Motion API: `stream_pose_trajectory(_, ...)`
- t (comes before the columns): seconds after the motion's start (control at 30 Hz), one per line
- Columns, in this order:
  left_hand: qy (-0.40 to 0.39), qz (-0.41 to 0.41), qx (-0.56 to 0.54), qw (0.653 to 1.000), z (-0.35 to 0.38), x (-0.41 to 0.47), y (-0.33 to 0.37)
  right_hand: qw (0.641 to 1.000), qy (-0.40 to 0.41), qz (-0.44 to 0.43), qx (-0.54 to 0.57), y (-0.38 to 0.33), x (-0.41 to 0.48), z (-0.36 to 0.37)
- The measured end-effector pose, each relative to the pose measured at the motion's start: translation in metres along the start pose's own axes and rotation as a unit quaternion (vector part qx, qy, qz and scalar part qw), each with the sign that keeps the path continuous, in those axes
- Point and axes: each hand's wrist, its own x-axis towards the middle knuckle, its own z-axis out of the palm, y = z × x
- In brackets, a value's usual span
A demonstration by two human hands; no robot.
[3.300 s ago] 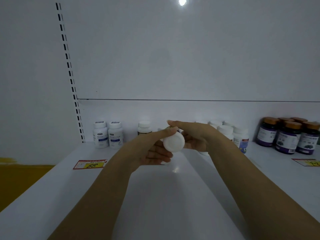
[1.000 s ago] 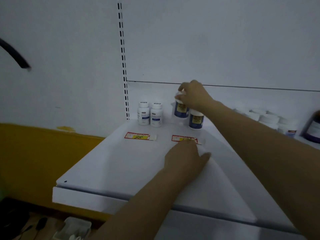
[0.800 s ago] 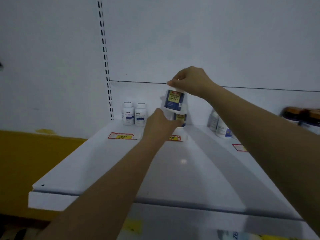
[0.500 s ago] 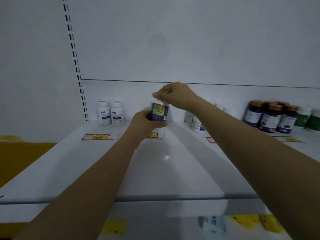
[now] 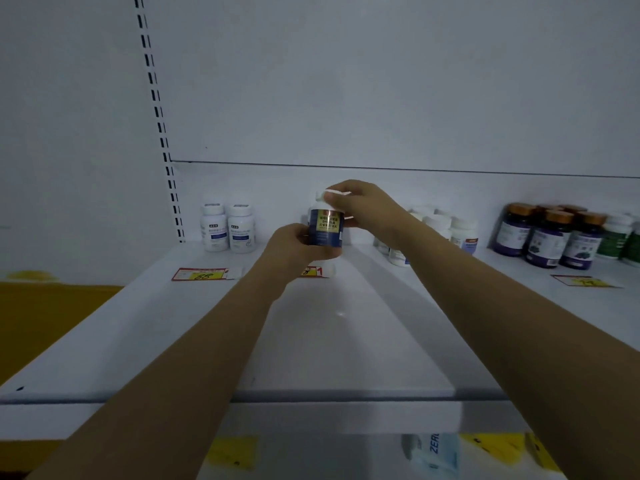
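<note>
Holding the blue-label pill bottle (image 5: 325, 230) upright in the air, just above the white shelf (image 5: 339, 341) and over a red and yellow price tag (image 5: 317, 271), the person uses both hands. The left hand (image 5: 294, 245) wraps its fingers round the lower part of the bottle. The right hand (image 5: 360, 206) pinches the white cap (image 5: 323, 197) from above with curled fingers. The bottle looks small, hard and light, likely plastic, so it should not bend or break easily. Its sides look smooth and shiny, so it could slip if held loosely. The best places to hold it are round the middle, where the label is, and on the cap, which may turn if twisted. Two white bottles (image 5: 227, 226) stand at the back on the left, and purple bottles (image 5: 547, 233) stand far to the right. A second ago the bottle stood at the back of the shelf next to one like it. Only the right hand was on its top, and the left hand lay flat by the tag. Now the bottle is lifted off and the left hand has come up to hold it too.
</note>
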Motion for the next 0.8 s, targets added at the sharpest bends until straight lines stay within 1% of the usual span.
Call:
stream_pose_trajectory(0.1, 0.025, 0.002, 0.0, 1.0, 0.001, -0.001, -0.002, 0.999, 0.011, 0.015, 0.031, 0.001, 0.0, 0.003)
stream_pose_trajectory(0.23, 0.026, -0.004, -0.011, 1.0, 0.0, -0.001, -0.004, 1.0, 0.015, 0.011, -0.021, 0.003, 0.0, 0.007)
stream_pose_trajectory(0.37, 0.022, -0.006, -0.024, 0.999, -0.003, 0.0, -0.005, 1.0, 0.022, -0.013, -0.006, 0.003, 0.001, 0.008)
stream_pose_trajectory(0.53, -0.019, -0.038, -0.096, 0.994, -0.007, 0.005, -0.01, 0.999, 0.018, -0.016, 0.024, 0.004, 0.0, 0.009)
stream_pose_trajectory(0.63, -0.043, -0.033, -0.093, 0.994, -0.009, 0.006, -0.013, 0.998, 0.009, -0.002, 0.056, 0.006, 0.0, 0.008)
stream_pose_trajectory(0.7, -0.015, -0.016, -0.065, 0.998, -0.007, 0.006, -0.011, 0.997, 0.001, 0.007, 0.074, 0.003, 0.002, 0.009)
stream_pose_trajectory(0.8, 0.055, 0.002, 0.015, 0.998, 0.0, 0.007, -0.006, 0.999, 0.013, 0.004, 0.048, -0.004, 0.004, 0.008)
